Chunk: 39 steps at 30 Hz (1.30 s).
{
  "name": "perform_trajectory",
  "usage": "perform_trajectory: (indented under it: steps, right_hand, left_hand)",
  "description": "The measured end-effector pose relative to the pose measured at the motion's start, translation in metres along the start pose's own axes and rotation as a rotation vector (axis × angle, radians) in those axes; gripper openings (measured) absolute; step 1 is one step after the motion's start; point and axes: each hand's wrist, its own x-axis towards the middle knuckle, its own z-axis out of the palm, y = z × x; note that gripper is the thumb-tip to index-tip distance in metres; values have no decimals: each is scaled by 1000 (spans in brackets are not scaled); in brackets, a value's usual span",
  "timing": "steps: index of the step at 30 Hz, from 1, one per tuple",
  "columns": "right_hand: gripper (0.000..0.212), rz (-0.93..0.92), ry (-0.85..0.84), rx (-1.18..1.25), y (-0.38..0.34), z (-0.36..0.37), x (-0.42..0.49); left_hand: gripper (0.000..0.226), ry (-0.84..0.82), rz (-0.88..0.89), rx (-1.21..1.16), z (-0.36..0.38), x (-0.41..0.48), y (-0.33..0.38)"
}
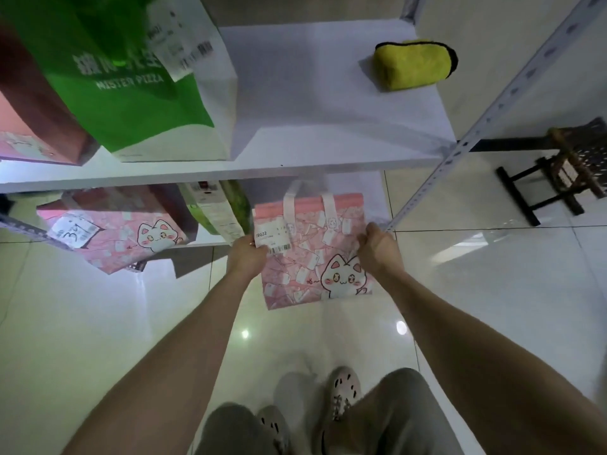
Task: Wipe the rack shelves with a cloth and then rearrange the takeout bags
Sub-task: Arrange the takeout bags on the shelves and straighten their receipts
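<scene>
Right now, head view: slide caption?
Left hand and right hand grip pink cat-print takeout bag; folded yellow cloth lies on white upper rack shelf.

- Left grip (244,254) and right grip (377,249) held pink cat bag (315,257) by its side edges, below upper shelf (312,110).
- Yellow cloth (414,64) lay folded on that shelf, right end.
- Green bag (124,93) stood at its left.

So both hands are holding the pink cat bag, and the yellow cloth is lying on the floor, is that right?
Not quite. The left hand and the right hand do hold the pink cat bag, but the yellow cloth lies on the upper shelf, near its right end, not on the floor. The head view shows it.
</scene>
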Motion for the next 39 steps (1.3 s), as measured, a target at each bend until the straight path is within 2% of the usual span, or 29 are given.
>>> perform_trajectory:
  steps: [4,11,15,19,21,23,25,27,28,30,32,33,35,37,39]
  right_hand:
    - [9,-65,100,18,-2,8,71]
    - [14,-164,260,185,6,40,144]
    - [8,-190,298,174,26,79,165]
    - [20,-225,385,197,39,104,174]
    - [27,-243,415,212,41,106,176]
    - [42,-204,436,265,41,107,171]
    - [62,-181,590,268,40,111,158]
    - [56,-281,808,234,31,121,138]
    - [46,-355,840,239,21,129,127]
    - [24,-529,720,245,-10,149,107]
    - [14,-651,457,190,-50,177,95]
    - [19,-674,331,172,-72,191,92]
    - [45,-654,124,227,-114,212,87]
    - [58,-605,-9,309,-147,223,85]
    - [43,-561,-37,295,-165,230,85]
  left_hand:
    - [33,88,130,-80,28,60,11]
    - [25,187,339,-227,60,144,13]
    - [22,298,485,-148,80,176,0]
    - [15,396,607,-138,91,198,-12]
    - [17,391,621,-168,90,199,-12]
    - [25,353,629,-220,85,191,-16]
    - [36,372,675,-243,77,175,-30]
    - [37,463,735,-241,66,156,-55]
    - [34,540,750,-250,58,147,-69]
    - [27,762,713,-267,38,138,-93]
    - [35,913,600,-294,13,143,-107]
    - [44,894,541,-309,0,149,-111]
    - [56,703,463,-339,-25,160,-114]
    - [35,509,456,-301,-45,164,-114]
    - [6,496,503,-232,-58,164,-120]
